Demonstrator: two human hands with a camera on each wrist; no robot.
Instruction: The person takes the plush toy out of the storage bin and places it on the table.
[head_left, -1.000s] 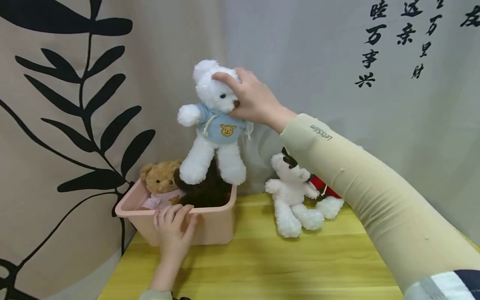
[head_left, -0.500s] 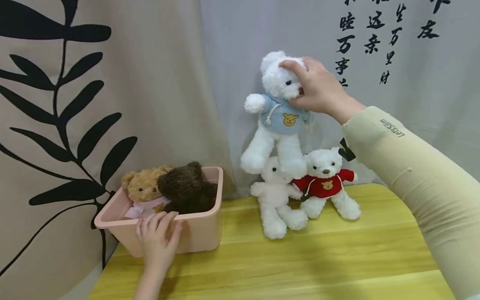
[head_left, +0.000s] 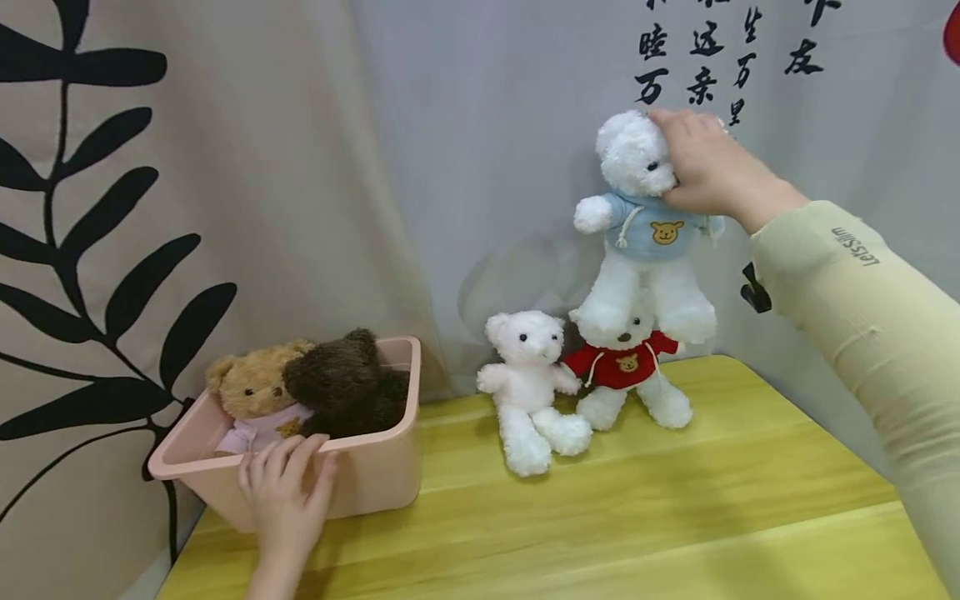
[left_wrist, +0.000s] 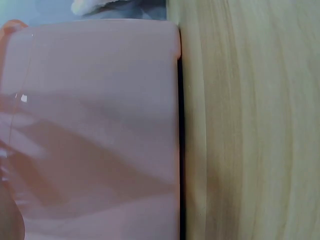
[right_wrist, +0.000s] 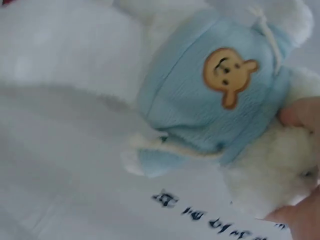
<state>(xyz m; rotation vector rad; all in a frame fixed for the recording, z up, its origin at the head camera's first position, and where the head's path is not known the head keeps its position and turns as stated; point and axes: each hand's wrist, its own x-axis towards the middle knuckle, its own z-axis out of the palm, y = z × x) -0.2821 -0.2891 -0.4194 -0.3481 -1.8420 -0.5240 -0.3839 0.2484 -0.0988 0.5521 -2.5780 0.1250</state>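
Note:
A white teddy bear in a light blue hoodie [head_left: 652,229] hangs upright in the air, its head gripped by my right hand [head_left: 716,167]. In the right wrist view the hoodie [right_wrist: 200,95] fills the middle, and the fingers hold the head at the right edge. Behind the bear's feet sits a white teddy bear in a red hoodie [head_left: 618,367], its face partly hidden. My left hand [head_left: 285,492] rests on the front rim of a pink plastic bin [head_left: 375,475]. Inside the bin are a tan bear [head_left: 255,387] and a dark brown bear [head_left: 341,383].
A plain white teddy bear [head_left: 528,387] without clothes sits left of the red-hoodie bear on the wooden table [head_left: 540,533]. Behind the table hangs a curtain [head_left: 465,167] with dark leaves and writing. The table's right edge slopes away beyond the bears.
My right hand has carried the blue-hoodie bear rightward, from above the bin to over the red-hoodie bear. The head view has swung right. My left hand stays on the bin's rim.

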